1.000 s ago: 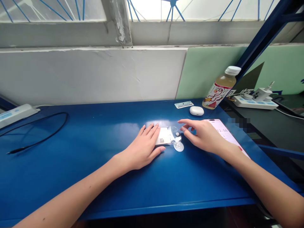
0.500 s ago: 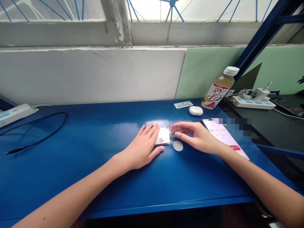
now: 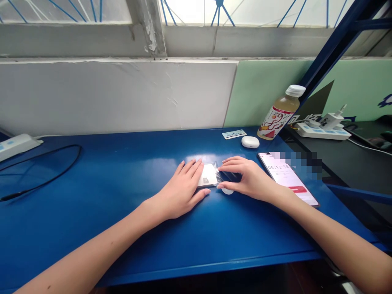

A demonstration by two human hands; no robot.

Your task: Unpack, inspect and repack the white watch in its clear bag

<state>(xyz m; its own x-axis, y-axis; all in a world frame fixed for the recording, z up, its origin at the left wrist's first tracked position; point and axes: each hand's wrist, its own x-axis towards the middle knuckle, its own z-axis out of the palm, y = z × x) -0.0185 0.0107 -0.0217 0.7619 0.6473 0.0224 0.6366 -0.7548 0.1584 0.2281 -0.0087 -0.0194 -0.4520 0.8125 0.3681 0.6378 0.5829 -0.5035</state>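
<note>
Blue and glossy, the desk (image 3: 61, 220) filled most of the head view, backed by a pale grey wall (image 3: 122, 98) and a green panel (image 3: 257, 85). Near its middle lay a flat white packet (image 3: 208, 173) with clear film at its right end. Across the packet's left part rested the left hand (image 3: 183, 188), flattened, its fingers close together and its thumb apart. At the film end, the right hand (image 3: 248, 177) curved with its thumb and fingertips separated; whether they touched the film, I could not tell. A white disc (image 3: 227, 191) lay partly hidden under that thumb. To the right was a phone (image 3: 280, 169); beyond stood a capped bottle (image 3: 277, 116), near a small white case (image 3: 250, 142).
</note>
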